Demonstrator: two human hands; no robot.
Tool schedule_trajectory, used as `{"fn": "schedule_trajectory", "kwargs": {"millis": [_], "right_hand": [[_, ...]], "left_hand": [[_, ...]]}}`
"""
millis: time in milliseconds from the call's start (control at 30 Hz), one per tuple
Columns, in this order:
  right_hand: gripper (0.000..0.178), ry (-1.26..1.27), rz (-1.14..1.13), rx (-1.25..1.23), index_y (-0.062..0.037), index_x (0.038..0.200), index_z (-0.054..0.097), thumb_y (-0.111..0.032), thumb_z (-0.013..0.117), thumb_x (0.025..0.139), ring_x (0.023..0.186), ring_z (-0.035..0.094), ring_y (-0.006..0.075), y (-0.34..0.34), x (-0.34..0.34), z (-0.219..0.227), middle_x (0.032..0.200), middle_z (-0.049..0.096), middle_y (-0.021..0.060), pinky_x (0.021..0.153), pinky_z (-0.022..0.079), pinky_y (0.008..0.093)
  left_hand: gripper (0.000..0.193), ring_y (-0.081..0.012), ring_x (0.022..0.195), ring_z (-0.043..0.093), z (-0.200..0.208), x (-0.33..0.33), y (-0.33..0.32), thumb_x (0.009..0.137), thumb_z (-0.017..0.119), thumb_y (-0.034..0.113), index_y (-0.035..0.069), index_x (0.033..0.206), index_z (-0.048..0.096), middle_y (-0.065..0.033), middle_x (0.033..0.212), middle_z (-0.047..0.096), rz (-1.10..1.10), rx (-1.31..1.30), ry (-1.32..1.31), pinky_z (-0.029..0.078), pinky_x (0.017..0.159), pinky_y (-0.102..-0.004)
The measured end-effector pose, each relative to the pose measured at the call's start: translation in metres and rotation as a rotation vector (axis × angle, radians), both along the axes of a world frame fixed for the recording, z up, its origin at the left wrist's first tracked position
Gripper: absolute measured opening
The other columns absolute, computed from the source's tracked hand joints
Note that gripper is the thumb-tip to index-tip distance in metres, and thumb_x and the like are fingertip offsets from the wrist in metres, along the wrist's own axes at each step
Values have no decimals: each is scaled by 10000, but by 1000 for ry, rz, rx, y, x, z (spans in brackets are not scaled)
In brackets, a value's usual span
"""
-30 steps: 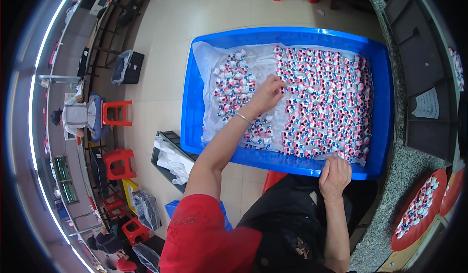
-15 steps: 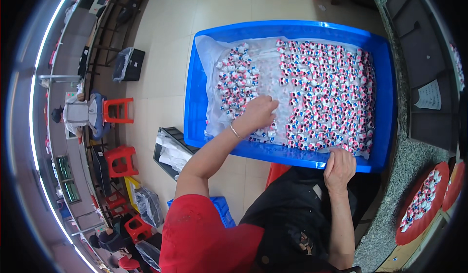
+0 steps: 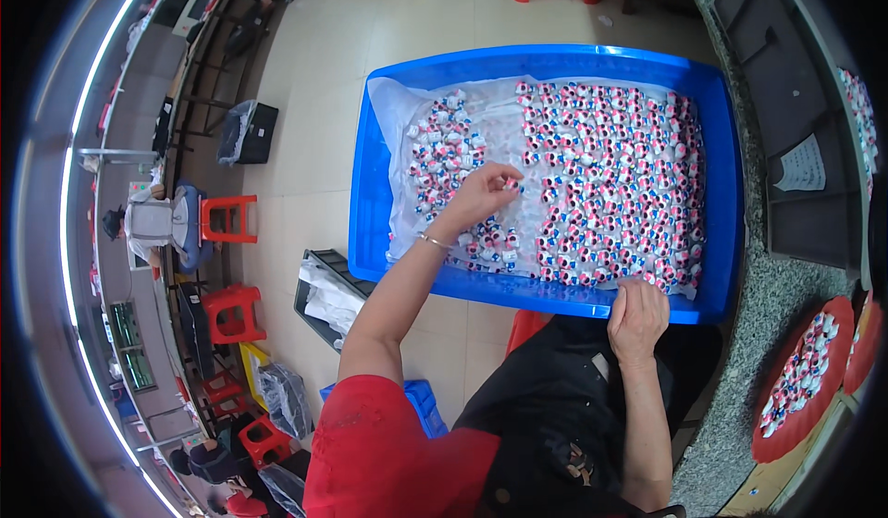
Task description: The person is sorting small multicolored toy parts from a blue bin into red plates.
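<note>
A large blue plastic tub [image 3: 555, 57] lined with white sheeting holds many small white, pink and blue figurines. Rows of figurines [image 3: 622, 180] stand packed on its right side, and a looser group [image 3: 446, 143] lies on the left. Over the bare strip of liner between them, my left hand [image 3: 481, 196], a bracelet at its wrist, pinches one small figurine [image 3: 511, 185] between thumb and fingers. My right hand [image 3: 639, 318] is closed over the tub's near rim, the thumb side toward the inside. Its fingertips are partly hidden.
On the granite counter [image 3: 712, 416] to the right sits a red scalloped tray [image 3: 819, 407] of more figurines. A dark crate with white sheeting [image 3: 330, 296] stands left of the tub. Farther left are red stools [image 3: 231, 314], a black bin [image 3: 248, 132] and people at a bench.
My left hand has moved slightly left and away from me, its fingers now lifted with a figurine showing between them. My right hand stays on the rim.
</note>
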State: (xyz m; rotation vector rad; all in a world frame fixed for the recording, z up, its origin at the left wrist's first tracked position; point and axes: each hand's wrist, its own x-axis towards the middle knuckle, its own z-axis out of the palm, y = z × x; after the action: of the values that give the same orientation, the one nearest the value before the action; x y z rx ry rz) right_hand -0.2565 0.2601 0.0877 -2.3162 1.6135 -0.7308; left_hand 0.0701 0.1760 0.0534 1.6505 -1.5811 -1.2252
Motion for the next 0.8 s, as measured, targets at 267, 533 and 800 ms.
{"fn": "schedule_trajectory", "kwargs": {"millis": [267,533,800], "right_hand": [[70,-10,7,-7,-73,890,635,-106,576,873,812,594,250,-1,2,2,864,620,67,743,433,360],[82,2,5,11,-56,907,633,-79,557,884,819,607,261,0,3,1,877,640,81,741,436,364],[73,31,-19,-18,-57,878,635,-93,572,879,817,608,250,-2,1,1,866,638,70,740,441,354]], "left_hand": [[300,-62,699,576,-48,-11,-24,826,739,87,33,1097,622,-5,871,637,76,-83,-9,487,641,-215],[368,-89,718,589,-51,-10,-20,747,809,81,55,1078,651,-40,953,571,56,-275,-58,517,680,-228],[259,-242,771,609,4,1,24,753,769,229,84,926,640,-85,846,601,-367,-224,-394,492,674,-355]]}}
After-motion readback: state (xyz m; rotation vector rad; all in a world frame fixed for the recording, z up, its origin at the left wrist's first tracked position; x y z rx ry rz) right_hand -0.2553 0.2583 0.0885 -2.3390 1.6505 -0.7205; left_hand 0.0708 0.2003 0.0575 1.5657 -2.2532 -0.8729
